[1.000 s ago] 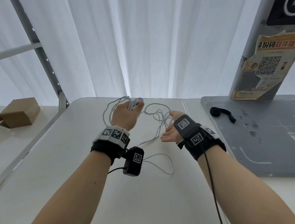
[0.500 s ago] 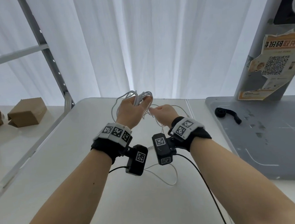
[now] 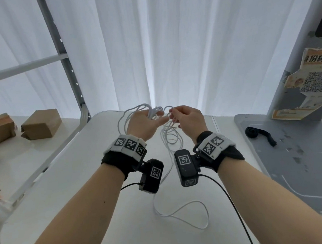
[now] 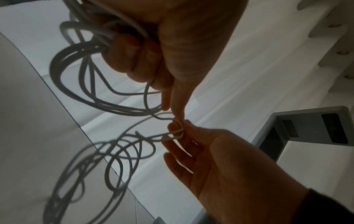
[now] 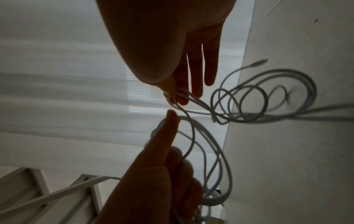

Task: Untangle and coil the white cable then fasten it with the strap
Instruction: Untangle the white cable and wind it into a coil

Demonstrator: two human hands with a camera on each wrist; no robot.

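Nearest me, a slack loop of the white cable (image 3: 183, 211) lies on the white table (image 3: 74, 187), trailing up between my wrists. I'm mid-coil: untangling looks mostly done, fastening not started.

Left hand (image 3: 143, 124) is raised over the table, fingers curled round a bundle of finished loops; in the left wrist view the loops hang out of the fist (image 4: 153, 45) with the index finger pointing out straight. Right hand (image 3: 188, 121) is up just beside it, nearly fingertip to fingertip, thumb and forefinger pinching one strand where it bends (image 4: 178, 130); the other fingers hang loose. From that pinch a messy run of small loops drops toward the table, so there is a fair bit of cable not yet gathered. Plug end shows faintly in the right wrist view (image 5: 258, 62), loose.

Next move, my guess: lay the pinched strand into the left fist as another loop, then slide the right hand down for more slack. Needs the dangling loops kept from knotting, and the left grip firm so the bundle doesn't spring open.

Further right, the black strap (image 3: 258, 133) lies on the grey board (image 3: 296, 168), well apart from both hands, untouched. Cardboard boxes (image 3: 41, 123) far left, curtain (image 3: 169, 43) behind.
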